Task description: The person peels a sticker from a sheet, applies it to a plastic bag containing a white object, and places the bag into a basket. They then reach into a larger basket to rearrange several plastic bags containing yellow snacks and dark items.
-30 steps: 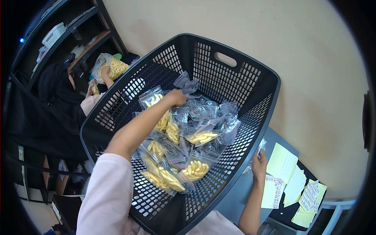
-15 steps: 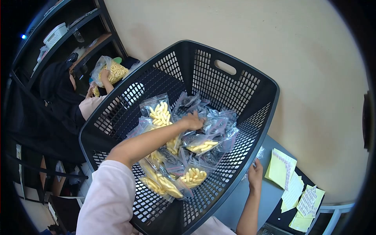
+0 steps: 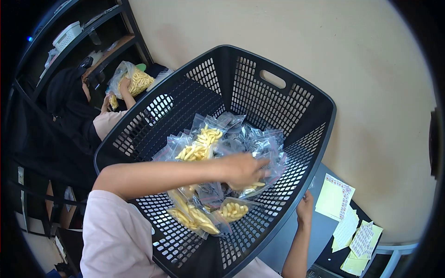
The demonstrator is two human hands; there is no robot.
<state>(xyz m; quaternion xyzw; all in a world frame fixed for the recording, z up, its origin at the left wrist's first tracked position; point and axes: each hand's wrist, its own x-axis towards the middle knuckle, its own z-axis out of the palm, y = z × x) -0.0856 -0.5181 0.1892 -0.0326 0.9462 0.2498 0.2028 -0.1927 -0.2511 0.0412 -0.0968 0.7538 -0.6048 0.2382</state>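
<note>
A large black plastic basket (image 3: pixel 271 104) with slotted walls fills the middle of the view. In it lie several zip bags of yellow stick-shaped pieces (image 3: pixel 202 144) and a heap of clear zip bags with dark grey contents (image 3: pixel 250 138). My left hand (image 3: pixel 243 170) is over the bags, smeared by motion, its fingertips overlapping a bag at the heap's right side. Outside the basket, my right hand (image 3: pixel 305 211) is by the right rim with fingers curled; clear plastic shows just beyond it. I cannot tell what it holds.
Below the basket's right side is a grey table (image 3: pixel 278 241). Yellow and white printed sheets (image 3: pixel 334 197) lie beyond it. At left, a person in dark clothing (image 3: pixel 69 106) handles a large bag of yellow pieces (image 3: pixel 139 83) beside dark shelves (image 3: pixel 106 21).
My left hand has moved right and toward me across the heap. The upper bag of yellow pieces now lies farther right and lower. My right hand stays beside the rim.
</note>
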